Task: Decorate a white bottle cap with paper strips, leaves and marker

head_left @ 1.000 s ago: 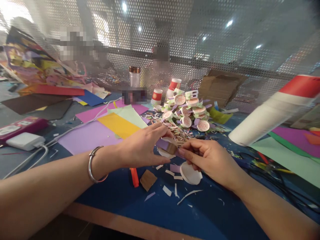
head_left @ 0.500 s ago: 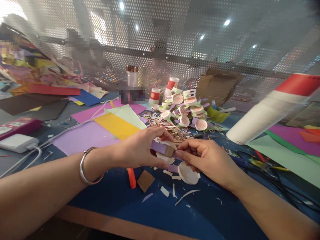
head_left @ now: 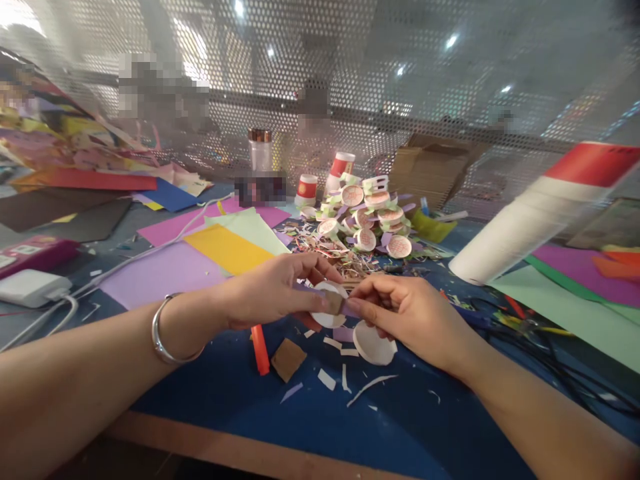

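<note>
Over the middle of the table, my left hand (head_left: 280,290) is closed on a white paper disc (head_left: 330,319) that carries a purple paper strip and a small brown cardboard piece (head_left: 332,303). My left thumb lies along the strip. The fingertips of my right hand (head_left: 400,303) pinch the strip's right end beside the cardboard. Just below, another white disc (head_left: 374,344) lies on the table near a purple paper strip (head_left: 343,334). A brown cardboard square (head_left: 289,360) and an orange marker-like stick (head_left: 261,350) lie below my left hand.
Paper scraps (head_left: 327,380) litter the blue table (head_left: 320,427). Behind my hands stands a pile of paper-cup pieces (head_left: 370,213). A tall cup stack (head_left: 530,213) leans at right, by black cables (head_left: 545,353). Coloured sheets (head_left: 155,277) and a white charger (head_left: 35,287) lie at left.
My left thumb has pressed down along the purple strip, and the held white disc now shows more of its face. My right hand keeps its pinch nearly in place. The view shifts slightly.
</note>
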Action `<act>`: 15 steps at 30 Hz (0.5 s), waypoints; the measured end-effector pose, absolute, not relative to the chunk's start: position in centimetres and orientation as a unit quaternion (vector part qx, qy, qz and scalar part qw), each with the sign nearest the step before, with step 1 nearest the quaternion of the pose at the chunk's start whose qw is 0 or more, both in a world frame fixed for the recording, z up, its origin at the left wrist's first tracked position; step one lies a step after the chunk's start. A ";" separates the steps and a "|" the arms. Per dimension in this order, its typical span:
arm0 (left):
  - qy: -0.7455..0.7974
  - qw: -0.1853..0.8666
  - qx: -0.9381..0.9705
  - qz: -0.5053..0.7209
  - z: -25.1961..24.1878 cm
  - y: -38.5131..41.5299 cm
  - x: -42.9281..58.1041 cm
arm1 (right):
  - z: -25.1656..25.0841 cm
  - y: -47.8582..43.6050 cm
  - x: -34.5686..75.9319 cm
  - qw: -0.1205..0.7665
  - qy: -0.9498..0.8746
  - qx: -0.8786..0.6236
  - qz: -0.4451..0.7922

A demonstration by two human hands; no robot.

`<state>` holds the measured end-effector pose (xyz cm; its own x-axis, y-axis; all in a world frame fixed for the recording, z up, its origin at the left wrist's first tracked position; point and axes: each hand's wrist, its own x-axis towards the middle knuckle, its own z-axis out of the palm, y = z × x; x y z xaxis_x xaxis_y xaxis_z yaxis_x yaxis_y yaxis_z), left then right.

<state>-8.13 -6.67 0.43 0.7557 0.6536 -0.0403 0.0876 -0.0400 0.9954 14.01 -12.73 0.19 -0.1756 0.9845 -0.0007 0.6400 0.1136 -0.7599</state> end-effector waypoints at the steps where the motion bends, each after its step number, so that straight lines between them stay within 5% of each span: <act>1: 0.277 0.638 0.680 0.232 0.4 -6.6 -8.1 | 0.3 -12.8 14.1 0.271 -0.701 -0.584 0.306; 7: 0.335 0.618 0.631 0.327 0.7 -5.2 -8.3 | 1.3 -13.3 14.9 0.264 -0.730 -0.593 0.215; 15: 0.355 0.616 0.611 0.347 0.6 -5.0 -8.1 | 1.8 -14.5 14.8 0.036 -0.780 -0.540 0.314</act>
<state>-8.13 -5.04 0.56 0.5060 0.8624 -0.0127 0.0066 0.0108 0.9999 14.82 -14.47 1.78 -0.4151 0.8644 -0.2839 0.8196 0.2199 -0.5290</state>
